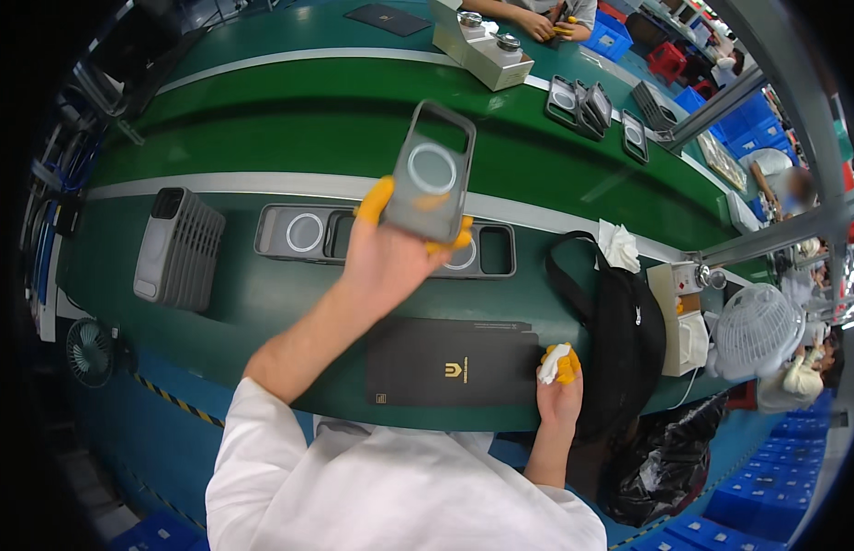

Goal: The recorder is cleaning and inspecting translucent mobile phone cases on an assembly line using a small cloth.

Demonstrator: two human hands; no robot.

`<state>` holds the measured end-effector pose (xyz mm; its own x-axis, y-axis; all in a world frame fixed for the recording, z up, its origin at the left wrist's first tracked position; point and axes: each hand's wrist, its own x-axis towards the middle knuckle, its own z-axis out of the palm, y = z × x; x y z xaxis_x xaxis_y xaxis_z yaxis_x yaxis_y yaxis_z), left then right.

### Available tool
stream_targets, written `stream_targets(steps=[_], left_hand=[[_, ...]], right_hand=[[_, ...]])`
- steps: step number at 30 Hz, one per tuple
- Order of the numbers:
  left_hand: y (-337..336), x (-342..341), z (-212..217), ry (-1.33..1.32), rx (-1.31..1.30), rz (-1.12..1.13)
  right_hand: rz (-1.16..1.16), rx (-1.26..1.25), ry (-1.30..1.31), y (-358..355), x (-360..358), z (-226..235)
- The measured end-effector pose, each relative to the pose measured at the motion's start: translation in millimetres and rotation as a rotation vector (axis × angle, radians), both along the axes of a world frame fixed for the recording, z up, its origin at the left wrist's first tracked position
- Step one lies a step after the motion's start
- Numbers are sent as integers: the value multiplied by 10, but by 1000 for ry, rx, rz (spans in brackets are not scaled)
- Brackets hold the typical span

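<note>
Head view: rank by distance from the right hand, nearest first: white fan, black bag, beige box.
1. Black bag: just right of the right hand.
2. Beige box: farther right, past the bag.
3. White fan: farthest right, beyond the box.

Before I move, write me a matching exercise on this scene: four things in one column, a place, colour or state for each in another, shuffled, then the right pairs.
1. Left hand
2. Right hand
3. Bag
4. Stack of cases

A. On the left part of the table
B. Holds a crumpled white wad
C. Holds up a grey phone case
D. Black

Pairs: 1-C, 2-B, 3-D, 4-A
</note>
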<state>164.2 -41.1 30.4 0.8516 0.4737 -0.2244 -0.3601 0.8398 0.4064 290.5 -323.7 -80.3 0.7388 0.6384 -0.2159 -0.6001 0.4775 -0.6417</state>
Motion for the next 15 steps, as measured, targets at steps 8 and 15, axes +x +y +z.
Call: stream_targets(steps=[8,15], left_hand=[[630,1327,-219,120,161,-24],[805,2040,-422,100,13,-17]], right_hand=[[-6,-63,-39,-19,35,-36],[-3,-58,1,19,54,-3]])
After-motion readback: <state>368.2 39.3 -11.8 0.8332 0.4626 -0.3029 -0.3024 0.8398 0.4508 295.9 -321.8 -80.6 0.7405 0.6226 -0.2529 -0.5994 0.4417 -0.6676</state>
